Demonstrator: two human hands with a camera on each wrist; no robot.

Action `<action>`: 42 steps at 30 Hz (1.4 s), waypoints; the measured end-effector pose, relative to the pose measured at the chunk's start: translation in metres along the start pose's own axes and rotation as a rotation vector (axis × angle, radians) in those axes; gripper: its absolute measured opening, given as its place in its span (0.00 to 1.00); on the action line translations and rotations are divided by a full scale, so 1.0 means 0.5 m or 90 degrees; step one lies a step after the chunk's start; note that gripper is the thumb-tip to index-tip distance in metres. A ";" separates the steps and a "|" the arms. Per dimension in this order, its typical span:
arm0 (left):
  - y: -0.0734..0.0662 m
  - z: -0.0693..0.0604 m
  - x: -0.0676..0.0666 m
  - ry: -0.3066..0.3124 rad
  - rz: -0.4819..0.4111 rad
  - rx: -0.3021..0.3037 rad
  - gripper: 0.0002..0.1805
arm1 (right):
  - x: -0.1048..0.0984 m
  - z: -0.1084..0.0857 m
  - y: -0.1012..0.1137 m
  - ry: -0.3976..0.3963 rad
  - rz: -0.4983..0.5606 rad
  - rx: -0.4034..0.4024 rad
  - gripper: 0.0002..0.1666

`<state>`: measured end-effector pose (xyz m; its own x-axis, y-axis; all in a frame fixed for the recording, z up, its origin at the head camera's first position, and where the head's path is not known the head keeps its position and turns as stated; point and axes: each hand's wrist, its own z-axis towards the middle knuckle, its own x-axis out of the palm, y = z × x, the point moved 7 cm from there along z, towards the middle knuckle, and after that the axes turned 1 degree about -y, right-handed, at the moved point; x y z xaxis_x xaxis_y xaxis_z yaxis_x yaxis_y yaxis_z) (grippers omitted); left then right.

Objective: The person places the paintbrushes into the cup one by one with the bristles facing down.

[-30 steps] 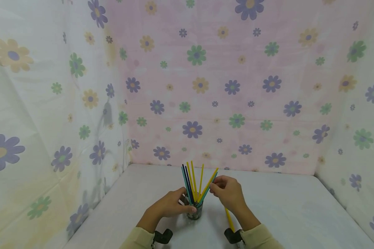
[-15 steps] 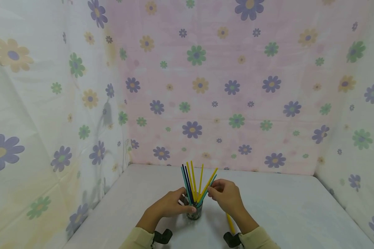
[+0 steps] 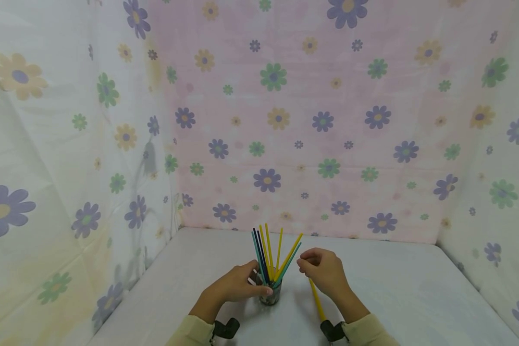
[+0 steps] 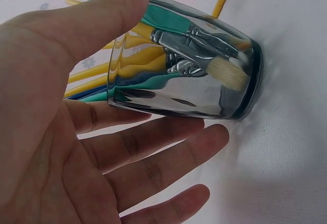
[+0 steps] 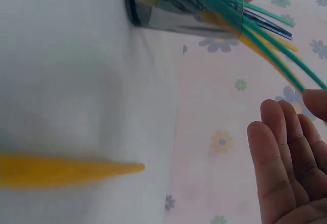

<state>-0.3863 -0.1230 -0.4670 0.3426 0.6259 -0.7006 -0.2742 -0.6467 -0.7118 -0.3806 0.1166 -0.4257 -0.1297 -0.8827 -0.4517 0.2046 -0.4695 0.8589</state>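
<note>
A clear glass (image 4: 204, 98) stands upright on the table, with several paintbrushes (image 3: 267, 254) in it, bristles down. Their yellow, green and dark blue handles fan out above the rim. My left hand (image 3: 238, 284) holds the glass between thumb and forefinger, while its other fingers extend below in the left wrist view. To the right of the handles, my right hand (image 3: 324, 271) hovers with loosely bent fingers and nothing in its grasp. The nearest handle to it is a green one (image 5: 276, 55), leaning right. One yellow paintbrush handle (image 3: 316, 300) lies on the table beneath the right wrist.
The white table (image 3: 406, 293) extends on both sides of the hands. Flower-patterned cloth (image 3: 307, 96) hangs behind it and along both sides. A dark wrist camera (image 3: 227, 328) sits at the left cuff, and another wrist camera (image 3: 332, 330) at the right.
My right hand first moved slightly down with the green paintbrush, which sank lower in the glass. It then let go and drew away to the right. The left hand stays put.
</note>
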 end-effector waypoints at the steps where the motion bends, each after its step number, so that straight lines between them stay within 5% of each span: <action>1: -0.001 0.001 0.000 0.000 0.000 0.002 0.29 | -0.006 0.001 -0.003 -0.001 -0.003 0.001 0.07; 9: -0.006 0.006 0.002 0.012 -0.002 0.012 0.28 | -0.054 0.003 -0.048 -0.005 -0.052 0.036 0.11; 23: -0.019 0.019 0.004 0.014 0.000 0.033 0.29 | -0.107 -0.003 -0.157 0.036 -0.093 0.211 0.18; 28: -0.007 0.020 0.004 0.015 0.007 0.026 0.29 | -0.097 -0.015 -0.183 0.077 -0.115 0.264 0.19; 42: 0.008 0.011 0.005 0.017 -0.007 0.021 0.30 | -0.040 -0.030 -0.183 0.153 -0.194 0.276 0.18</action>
<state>-0.3911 -0.1216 -0.4718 0.3701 0.6206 -0.6913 -0.3001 -0.6244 -0.7212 -0.3821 0.1768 -0.4989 0.1134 -0.7127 -0.6922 -0.2306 -0.6965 0.6794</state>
